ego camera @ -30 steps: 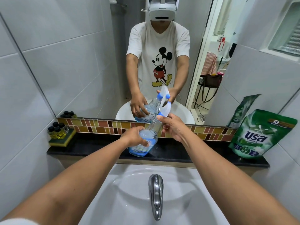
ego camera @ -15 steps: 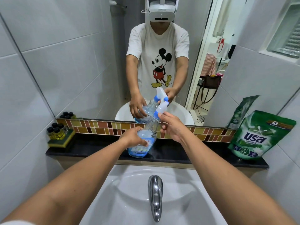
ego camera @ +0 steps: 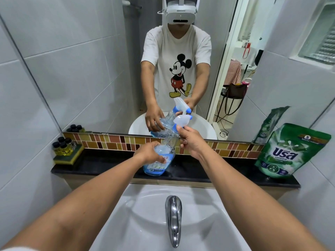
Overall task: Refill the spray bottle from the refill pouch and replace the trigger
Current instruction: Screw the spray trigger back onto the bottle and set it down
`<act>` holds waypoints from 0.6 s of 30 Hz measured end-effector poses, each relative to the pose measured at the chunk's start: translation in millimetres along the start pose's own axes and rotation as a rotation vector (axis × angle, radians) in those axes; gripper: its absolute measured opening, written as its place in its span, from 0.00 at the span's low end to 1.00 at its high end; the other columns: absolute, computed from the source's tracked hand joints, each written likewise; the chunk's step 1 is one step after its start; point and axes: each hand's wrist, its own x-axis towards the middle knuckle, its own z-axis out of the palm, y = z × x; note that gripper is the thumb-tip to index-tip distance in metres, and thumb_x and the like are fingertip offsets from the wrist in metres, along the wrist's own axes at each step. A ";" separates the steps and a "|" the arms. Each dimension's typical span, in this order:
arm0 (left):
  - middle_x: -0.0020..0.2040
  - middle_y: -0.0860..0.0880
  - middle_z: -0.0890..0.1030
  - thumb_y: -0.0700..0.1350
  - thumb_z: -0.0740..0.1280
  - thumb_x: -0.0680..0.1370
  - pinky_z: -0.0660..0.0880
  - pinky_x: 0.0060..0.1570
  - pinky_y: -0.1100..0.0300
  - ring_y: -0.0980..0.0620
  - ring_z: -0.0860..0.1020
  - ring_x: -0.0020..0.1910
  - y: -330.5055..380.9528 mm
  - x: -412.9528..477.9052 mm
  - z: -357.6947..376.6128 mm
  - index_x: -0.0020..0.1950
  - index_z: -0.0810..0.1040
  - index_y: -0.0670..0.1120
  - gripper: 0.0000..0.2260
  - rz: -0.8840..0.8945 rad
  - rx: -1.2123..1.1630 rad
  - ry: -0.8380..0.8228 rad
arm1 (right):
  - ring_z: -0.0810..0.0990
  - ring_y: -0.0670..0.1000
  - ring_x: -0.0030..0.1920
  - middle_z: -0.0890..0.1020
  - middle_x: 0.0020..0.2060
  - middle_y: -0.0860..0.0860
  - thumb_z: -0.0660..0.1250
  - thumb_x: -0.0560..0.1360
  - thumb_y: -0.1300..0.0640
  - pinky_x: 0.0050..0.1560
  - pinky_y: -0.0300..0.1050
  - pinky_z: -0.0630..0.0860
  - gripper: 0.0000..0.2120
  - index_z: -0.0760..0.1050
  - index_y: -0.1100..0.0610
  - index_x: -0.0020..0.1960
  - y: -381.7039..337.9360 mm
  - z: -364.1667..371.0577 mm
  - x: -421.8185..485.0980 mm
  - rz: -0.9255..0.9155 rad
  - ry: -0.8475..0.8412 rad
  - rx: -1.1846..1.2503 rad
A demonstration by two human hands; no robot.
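Two hands hold a tilted spray bottle over the black desk behind the sink.

At the centre of the frame the left hand (ego camera: 147,153) wraps its grip round the body of the clear spray bottle (ego camera: 155,168), which leans with its neck toward the upper right and its blue base at the desk (ego camera: 199,171). The right hand (ego camera: 191,142) pinches the foot of the white trigger (ego camera: 182,119) at the bottle's neck, fingers curled; whether the trigger is screwed on cannot be told. The green refill pouch (ego camera: 290,151) stands well apart at the right end of the desk, leaning on the wall. At the left end small dark-capped bottles (ego camera: 62,146) sit on a sponge (ego camera: 66,158). Below lie the white sink (ego camera: 148,223) and chrome tap (ego camera: 173,220), and the mirror (ego camera: 81,60) above repeats the hands.
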 end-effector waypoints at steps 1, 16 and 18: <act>0.56 0.52 0.84 0.53 0.82 0.64 0.80 0.54 0.49 0.50 0.82 0.52 0.9 -0.1 0.2 0.61 0.77 0.53 0.28 0.000 0.006 -0.002 | 0.64 0.43 0.26 0.81 0.32 0.44 0.69 0.79 0.54 0.28 0.38 0.62 0.07 0.80 0.54 0.55 -0.6 -0.3 0.3 -0.001 0.023 -0.009; 0.56 0.52 0.84 0.54 0.81 0.64 0.80 0.52 0.50 0.50 0.82 0.53 5.0 -1.0 1.8 0.62 0.76 0.54 0.29 -0.006 0.040 -0.002 | 0.64 0.44 0.26 0.79 0.34 0.48 0.70 0.78 0.55 0.24 0.37 0.62 0.04 0.80 0.55 0.51 1.7 0.2 -0.6 -0.001 0.110 0.022; 0.57 0.52 0.84 0.54 0.81 0.64 0.80 0.52 0.50 0.50 0.82 0.53 5.7 -1.6 2.6 0.64 0.76 0.53 0.30 -0.009 0.039 0.004 | 0.67 0.42 0.22 0.82 0.38 0.50 0.73 0.75 0.57 0.23 0.36 0.65 0.06 0.82 0.58 0.50 2.3 3.0 -2.5 -0.028 0.174 0.040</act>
